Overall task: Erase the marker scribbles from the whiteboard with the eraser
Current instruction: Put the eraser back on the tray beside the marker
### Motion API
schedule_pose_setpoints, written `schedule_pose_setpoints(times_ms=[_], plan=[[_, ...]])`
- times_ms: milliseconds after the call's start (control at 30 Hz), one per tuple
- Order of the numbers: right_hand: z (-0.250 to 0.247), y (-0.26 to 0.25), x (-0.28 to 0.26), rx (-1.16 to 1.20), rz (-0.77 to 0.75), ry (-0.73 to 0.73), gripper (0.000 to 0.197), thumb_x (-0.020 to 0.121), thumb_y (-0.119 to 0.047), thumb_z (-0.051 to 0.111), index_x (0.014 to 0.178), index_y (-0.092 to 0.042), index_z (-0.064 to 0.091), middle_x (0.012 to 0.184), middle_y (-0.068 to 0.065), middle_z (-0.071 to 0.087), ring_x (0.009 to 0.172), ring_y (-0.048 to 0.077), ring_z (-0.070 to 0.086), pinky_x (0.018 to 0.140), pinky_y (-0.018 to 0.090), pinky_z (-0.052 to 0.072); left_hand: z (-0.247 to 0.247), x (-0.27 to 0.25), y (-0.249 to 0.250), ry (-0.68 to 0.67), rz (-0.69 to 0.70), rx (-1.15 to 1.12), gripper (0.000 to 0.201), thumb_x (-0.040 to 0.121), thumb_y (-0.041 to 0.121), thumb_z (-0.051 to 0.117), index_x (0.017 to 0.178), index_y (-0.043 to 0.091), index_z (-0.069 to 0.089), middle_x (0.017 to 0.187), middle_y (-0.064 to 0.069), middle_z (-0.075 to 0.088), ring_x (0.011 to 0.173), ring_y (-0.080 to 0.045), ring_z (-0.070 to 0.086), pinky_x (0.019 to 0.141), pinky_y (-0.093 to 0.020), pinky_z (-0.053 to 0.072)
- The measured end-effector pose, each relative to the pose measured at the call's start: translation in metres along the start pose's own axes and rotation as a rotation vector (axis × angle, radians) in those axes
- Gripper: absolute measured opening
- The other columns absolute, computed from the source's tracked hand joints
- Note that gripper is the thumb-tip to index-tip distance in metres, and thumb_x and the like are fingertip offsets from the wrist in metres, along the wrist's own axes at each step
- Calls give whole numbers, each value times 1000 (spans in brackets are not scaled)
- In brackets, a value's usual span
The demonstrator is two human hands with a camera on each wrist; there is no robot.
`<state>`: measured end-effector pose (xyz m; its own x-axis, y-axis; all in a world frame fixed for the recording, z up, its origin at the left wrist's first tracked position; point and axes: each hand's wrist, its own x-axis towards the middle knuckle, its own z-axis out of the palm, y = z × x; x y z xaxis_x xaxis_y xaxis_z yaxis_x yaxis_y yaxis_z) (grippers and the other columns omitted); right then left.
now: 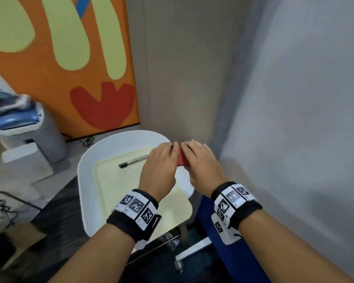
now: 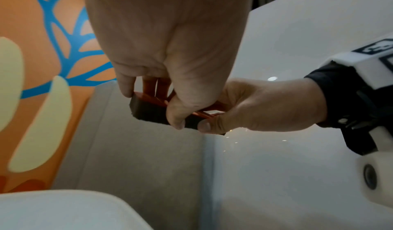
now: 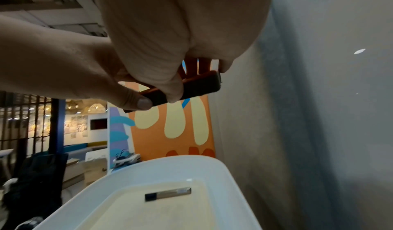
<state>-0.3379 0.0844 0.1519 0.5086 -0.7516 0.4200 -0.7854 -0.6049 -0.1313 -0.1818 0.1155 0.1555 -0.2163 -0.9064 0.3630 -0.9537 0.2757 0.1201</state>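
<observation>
Red eraser [image 1: 182,158] gripped by both hands

A marker [image 1: 133,161] lies on the chair [image 1: 119,144], left of the whiteboard [image 1: 305,119].

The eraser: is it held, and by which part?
Both hands hold the eraser: left hand grips one end, right hand the other, thumbs on its dark underside.

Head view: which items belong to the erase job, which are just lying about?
Job:
eraser, red, gripped by left hand and right hand
whiteboard, at right

Lying about:
marker pen on the chair seat
bin
orange wall panel
</observation>
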Motion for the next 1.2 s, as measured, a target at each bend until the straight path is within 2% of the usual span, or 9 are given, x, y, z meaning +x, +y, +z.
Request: schedule_pose_setpoints(times_ms=[100,167,300,500,567,700,933,1033,1200], plan=[[44,-16,27,59,-75,-61,59,81,-5,69,137,-10,50,135,3,53,131,26,45,111,41,33,18,-10,-42,-67,-111,-18,71,71,-4,71,138,-1,49,119,-13,58,111,-31,55,93,-41,50],[65,-23,38,84,-111,-112,58,81,-4,67,136,-12,49,133,1,52,129,25,45,111,37,31,29,-16,-60,-97,-157,-36,70,73,-5,67,140,-1,48,122,-13,57,113,-32,54,96,-40,48],[116,-31,65,168,-191,-192,58,77,2,66,131,-13,52,126,0,54,119,23,48,105,35,38,54,-24,-97,-161,-265,-69,71,77,-6,57,146,2,42,137,-11,51,125,-29,48,104,-36,43],[188,-31,92,208,-181,-327,52,75,4,59,123,-16,55,121,-3,54,112,19,49,101,29,37,100,-22,-142,-268,-348,-55,69,86,0,51,152,1,29,144,-13,43,133,-29,40,107,-33,36],[209,-29,97,218,-169,-373,53,75,3,59,125,-16,55,120,-1,54,111,21,49,102,31,38,119,-21,-154,-320,-352,-51,70,88,2,49,153,1,25,146,-14,41,135,-30,38,110,-34,34],[248,-22,106,203,-151,-484,59,78,-3,59,135,-13,50,131,3,51,121,23,46,107,31,33,151,-16,-173,-375,-379,-70,71,89,3,47,155,2,21,148,-13,38,138,-29,34,114,-35,31],[280,-14,116,199,-136,-513,56,78,-13,63,133,-14,51,130,2,52,120,24,47,105,34,36,182,-12,-190,-360,-402,-147,68,86,-1,56,151,0,33,142,-15,45,133,-33,41,111,-38,36],[284,-12,115,196,-129,-535,57,76,-13,63,132,-15,50,128,0,51,119,22,46,106,32,34,187,-12,-192,-364,-408,-157,68,89,0,55,153,3,30,146,-13,42,136,-30,38,111,-35,33],[288,-11,115,199,-126,-603,65,77,-10,62,140,-11,44,136,3,47,127,22,42,110,33,31,194,-15,-195,-365,-410,-133,68,93,4,51,155,8,24,149,-6,37,138,-24,34,110,-29,29]])
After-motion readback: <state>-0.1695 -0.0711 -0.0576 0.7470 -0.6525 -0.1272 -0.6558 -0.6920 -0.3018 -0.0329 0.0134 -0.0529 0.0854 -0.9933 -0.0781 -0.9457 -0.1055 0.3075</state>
